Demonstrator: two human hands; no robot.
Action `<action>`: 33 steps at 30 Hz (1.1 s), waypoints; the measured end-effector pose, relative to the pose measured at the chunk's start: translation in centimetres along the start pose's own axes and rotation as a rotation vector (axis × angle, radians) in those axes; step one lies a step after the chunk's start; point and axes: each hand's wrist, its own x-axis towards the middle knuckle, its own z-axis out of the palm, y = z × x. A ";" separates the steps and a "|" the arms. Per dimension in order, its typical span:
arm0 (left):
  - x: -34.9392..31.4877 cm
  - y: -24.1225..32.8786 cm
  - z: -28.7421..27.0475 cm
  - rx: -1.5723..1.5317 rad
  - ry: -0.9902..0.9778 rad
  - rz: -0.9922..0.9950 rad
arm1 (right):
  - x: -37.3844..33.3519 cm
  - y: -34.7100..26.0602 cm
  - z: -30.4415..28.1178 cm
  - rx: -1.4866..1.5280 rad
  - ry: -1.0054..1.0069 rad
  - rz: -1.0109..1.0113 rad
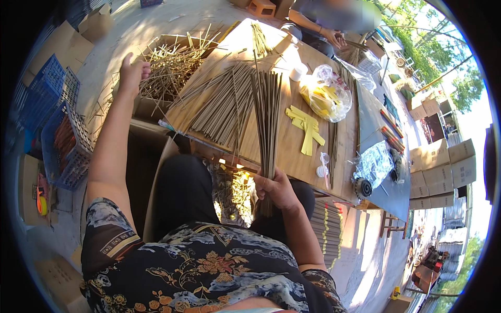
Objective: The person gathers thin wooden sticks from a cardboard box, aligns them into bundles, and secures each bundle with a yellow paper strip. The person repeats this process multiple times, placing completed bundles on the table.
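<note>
My right hand (277, 191) is wrapped round the lower part of a bundle of thin brown sticks (267, 115), held upright at the table's near edge. One stick pokes up above the others. Out to the left, my left hand (134, 74) is raised beside a cardboard box (148, 108) heaped with loose, tangled sticks (175, 68). Its fingers are curled in, and whether anything is in them is hidden. More brown sticks (224, 107) lie fanned out on the wooden table (292, 151), left of the bundle.
Yellow strips (304, 128) and a clear bag of yellow pieces (326, 96) lie right of the bundle, near a white container (298, 72). Another person (318, 26) sits across the table. Blue crates (65, 146) stand at left, stacked cartons (438, 172) at right.
</note>
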 end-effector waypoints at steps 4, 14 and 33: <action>-7.5 1.4 5.7 -0.089 -0.507 -0.046 | 0.0 -0.1 0.0 0.002 -0.036 0.013; -20.0 11.7 16.4 -0.821 -1.082 -0.079 | 1.8 -3.4 0.7 -0.163 -0.046 -0.184; -21.4 10.8 23.5 -0.449 -1.048 0.135 | 8.4 -4.4 -5.7 -0.230 0.112 -0.472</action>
